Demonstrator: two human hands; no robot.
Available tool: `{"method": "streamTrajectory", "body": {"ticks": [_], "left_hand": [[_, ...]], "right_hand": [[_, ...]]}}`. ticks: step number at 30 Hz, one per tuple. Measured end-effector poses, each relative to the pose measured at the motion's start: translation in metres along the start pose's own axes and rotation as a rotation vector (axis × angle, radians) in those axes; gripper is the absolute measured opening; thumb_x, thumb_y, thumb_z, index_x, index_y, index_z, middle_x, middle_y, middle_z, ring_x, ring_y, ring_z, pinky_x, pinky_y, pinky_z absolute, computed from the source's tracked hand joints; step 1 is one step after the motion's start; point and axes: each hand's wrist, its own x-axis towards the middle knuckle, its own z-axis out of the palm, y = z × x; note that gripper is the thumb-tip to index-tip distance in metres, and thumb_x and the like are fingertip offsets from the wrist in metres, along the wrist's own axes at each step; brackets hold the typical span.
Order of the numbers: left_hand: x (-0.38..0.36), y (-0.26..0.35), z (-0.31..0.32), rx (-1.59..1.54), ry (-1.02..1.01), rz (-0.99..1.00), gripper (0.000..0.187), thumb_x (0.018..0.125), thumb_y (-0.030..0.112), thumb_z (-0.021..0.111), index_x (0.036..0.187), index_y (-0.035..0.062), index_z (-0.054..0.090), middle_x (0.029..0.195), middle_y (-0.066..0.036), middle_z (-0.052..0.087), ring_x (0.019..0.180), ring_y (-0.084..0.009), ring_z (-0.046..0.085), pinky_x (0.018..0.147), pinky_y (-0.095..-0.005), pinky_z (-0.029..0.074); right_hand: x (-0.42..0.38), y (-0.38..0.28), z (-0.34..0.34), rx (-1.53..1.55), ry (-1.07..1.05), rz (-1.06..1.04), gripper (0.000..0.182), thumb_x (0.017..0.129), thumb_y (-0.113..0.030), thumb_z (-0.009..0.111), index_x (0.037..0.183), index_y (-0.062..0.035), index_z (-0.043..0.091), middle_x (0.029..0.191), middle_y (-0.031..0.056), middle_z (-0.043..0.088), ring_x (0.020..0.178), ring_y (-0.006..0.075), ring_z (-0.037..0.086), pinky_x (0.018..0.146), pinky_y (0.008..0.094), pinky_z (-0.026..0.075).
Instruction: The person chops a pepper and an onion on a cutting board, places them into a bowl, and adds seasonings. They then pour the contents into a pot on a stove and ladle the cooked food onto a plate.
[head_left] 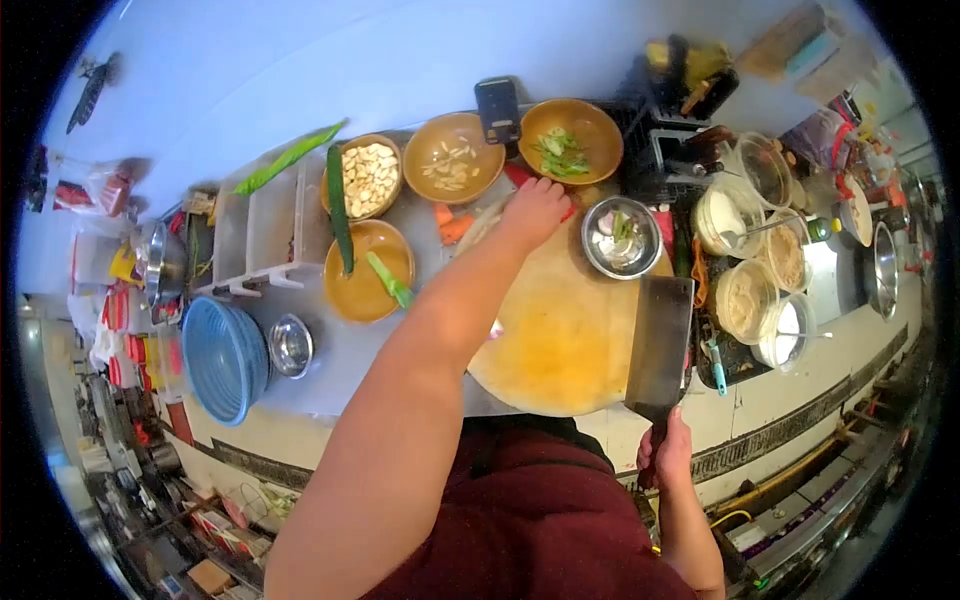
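Note:
My right hand (672, 452) is wrapped round the handle of a cleaver (660, 345), whose broad blade stands over the right edge of the round cutting board (560, 350). My left arm stretches across the board to its far edge. There my left hand (538, 210) is closed with its fingers curled, and a small red piece shows at its right side; what the fingers hold is mostly hidden. A metal bowl (622, 238) with whitish and green pieces sits just right of that hand. Behind it stands a brown bowl (607, 122) of cut green pieces.
Left of the board are a bowl of pale slices (428, 180), a bowl of whitish cloves (370, 178), a brown bowl with a green stalk (350, 300), a small metal bowl (291, 347) and blue baskets (215, 360). Seasoning tubs (745, 300) stand right. A phone (497, 108) leans behind.

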Motion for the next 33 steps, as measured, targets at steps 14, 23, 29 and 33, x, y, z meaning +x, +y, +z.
{"method": "streamTrajectory", "body": {"ticks": [14,23,29,33], "left_hand": [[-0.052,0.064,-0.028,-0.218,0.239,0.377,0.017,0.080,0.015,0.051,0.095,0.0084,0.054,0.088,-0.008,0.057,0.087,-0.0263,0.056,0.077,-0.0411,0.044],[-0.121,0.174,0.032,-0.511,0.010,0.022,0.033,0.080,0.017,0.052,0.110,0.0047,0.058,0.102,-0.009,0.059,0.095,-0.0289,0.057,0.079,-0.0402,0.048],[-0.142,0.175,0.028,-0.336,0.177,0.107,0.034,0.081,0.016,0.051,0.111,0.0035,0.060,0.114,-0.009,0.057,0.105,-0.0254,0.051,0.088,-0.0377,0.045],[-0.138,0.175,0.031,-0.386,0.014,0.112,0.034,0.081,0.017,0.052,0.111,0.0053,0.062,0.118,-0.010,0.057,0.111,-0.0268,0.051,0.094,-0.0390,0.042]], "right_hand": [[-0.008,0.000,-0.016,-0.028,0.104,-0.157,0.063,0.095,-0.058,0.029,0.061,-0.0056,0.042,0.044,0.0059,0.038,0.032,0.0202,0.040,0.032,0.0314,0.035],[-0.023,0.000,-0.030,-0.481,-0.022,-0.159,0.043,0.099,-0.038,0.040,0.085,-0.0020,0.058,0.055,0.0048,0.050,0.048,0.0124,0.049,0.044,0.0283,0.039],[-0.030,-0.001,-0.011,-0.915,0.003,-0.264,0.041,0.096,-0.036,0.048,0.119,-0.0031,0.058,0.077,0.0229,0.064,0.075,0.0344,0.066,0.070,0.0399,0.050],[-0.042,-0.008,-0.006,-0.958,-0.013,-0.271,0.043,0.095,-0.038,0.048,0.117,-0.0029,0.058,0.086,0.0263,0.064,0.085,0.0423,0.063,0.076,0.0431,0.050]]}}
